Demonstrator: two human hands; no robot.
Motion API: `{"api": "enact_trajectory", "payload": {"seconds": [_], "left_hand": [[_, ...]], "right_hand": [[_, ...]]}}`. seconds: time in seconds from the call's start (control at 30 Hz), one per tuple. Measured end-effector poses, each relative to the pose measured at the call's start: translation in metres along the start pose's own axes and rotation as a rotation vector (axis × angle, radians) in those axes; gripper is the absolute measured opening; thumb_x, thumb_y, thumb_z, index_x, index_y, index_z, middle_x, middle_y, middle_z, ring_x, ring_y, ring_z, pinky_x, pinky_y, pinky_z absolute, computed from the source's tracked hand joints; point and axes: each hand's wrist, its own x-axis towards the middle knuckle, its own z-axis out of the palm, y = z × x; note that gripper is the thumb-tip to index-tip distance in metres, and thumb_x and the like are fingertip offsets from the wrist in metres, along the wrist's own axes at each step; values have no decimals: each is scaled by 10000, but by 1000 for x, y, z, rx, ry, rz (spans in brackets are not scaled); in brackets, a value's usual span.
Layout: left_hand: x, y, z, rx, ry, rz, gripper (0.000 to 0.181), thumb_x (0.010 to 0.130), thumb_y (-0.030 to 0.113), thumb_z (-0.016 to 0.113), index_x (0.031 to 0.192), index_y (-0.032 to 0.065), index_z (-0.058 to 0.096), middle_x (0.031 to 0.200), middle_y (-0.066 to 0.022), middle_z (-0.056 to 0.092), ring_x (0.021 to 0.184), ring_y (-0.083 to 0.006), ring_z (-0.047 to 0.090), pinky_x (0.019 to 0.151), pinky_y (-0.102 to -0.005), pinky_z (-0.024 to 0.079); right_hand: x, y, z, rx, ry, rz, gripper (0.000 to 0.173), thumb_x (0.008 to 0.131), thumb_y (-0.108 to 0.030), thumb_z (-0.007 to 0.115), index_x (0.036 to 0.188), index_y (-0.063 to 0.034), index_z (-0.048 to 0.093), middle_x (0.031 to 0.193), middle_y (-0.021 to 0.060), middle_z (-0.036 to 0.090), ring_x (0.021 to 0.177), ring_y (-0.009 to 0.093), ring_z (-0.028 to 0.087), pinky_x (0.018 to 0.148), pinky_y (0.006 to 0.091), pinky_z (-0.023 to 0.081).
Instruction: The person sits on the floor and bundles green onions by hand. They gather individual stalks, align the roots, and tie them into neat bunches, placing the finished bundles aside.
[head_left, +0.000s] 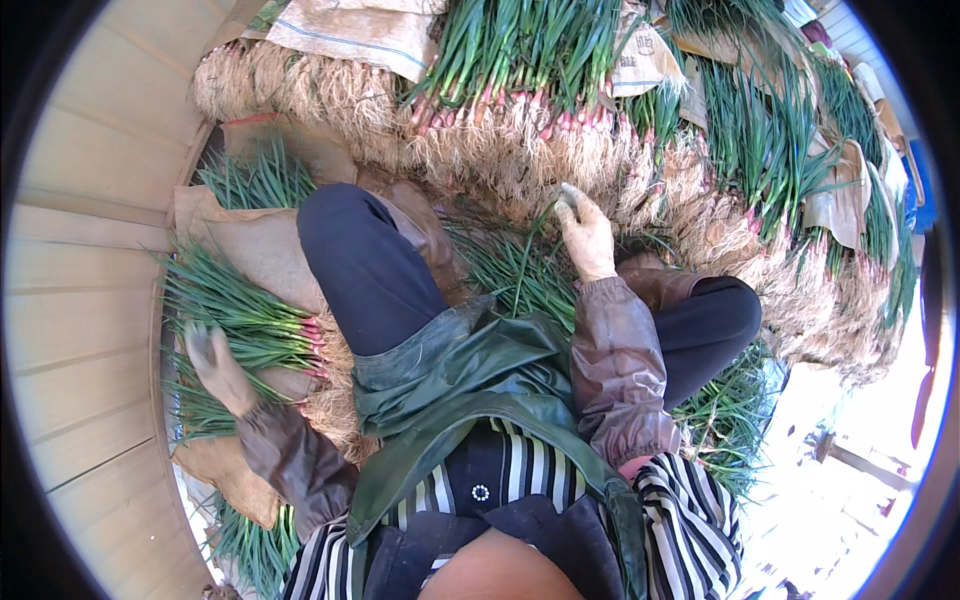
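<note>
My left hand (219, 369), in a pale dirty glove, is over the leaf ends of a bundle of scallions (247, 311) on my left. Its fingers are apart, and whether they touch the leaves is hard to tell. That bundle lies on its side, with reddish bulbs and long tan roots pointing toward my leg. My right hand (589, 236), gloved too, is raised between my knees with thumb and fingers pinching a few thin green leaves (534, 244). Below it, loose green leaves (510, 274) cover the ground between my boots.
A long stacked row of scallions (517, 82) runs across the front, roots facing me. Woven sacks (352, 34) lie over parts of it. A panelled wall (90, 300) rises close on my left. More leaves (724, 420) are heaped beside my right thigh.
</note>
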Motion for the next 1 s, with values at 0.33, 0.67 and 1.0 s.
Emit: {"api": "enact_trajectory", "payload": {"seconds": [0.33, 0.67, 1.0], "left_hand": [[-50, 178, 248, -681, -715, 177, 531, 772, 16, 639, 1260, 29, 429, 1085, -118, 568, 988, -197, 558, 891, -331, 450], [-84, 136, 311, -836, -1028, -312, 364, 835, 50, 580, 1184, -15, 499, 1012, -118, 594, 891, -180, 585, 827, -293, 472], [-82, 123, 316, -754, -1045, -303, 376, 819, 14, 577, 1189, 11, 512, 1028, -87, 589, 931, -145, 564, 845, -254, 448]], "right_hand": [[69, -43, -5, -432, 341, 3, 324, 831, -240, 572, 1093, -48, 566, 925, 144, 615, 850, 261, 620, 727, 352, 496], [108, -53, 1, -490, 164, 377, 388, 768, -331, 648, 1003, -27, 593, 842, 137, 647, 787, 257, 633, 731, 350, 489], [66, -72, -68, 813, 192, 350, 168, 792, -3, 630, 959, 7, 635, 835, 63, 661, 683, 102, 607, 602, 202, 487]]}}
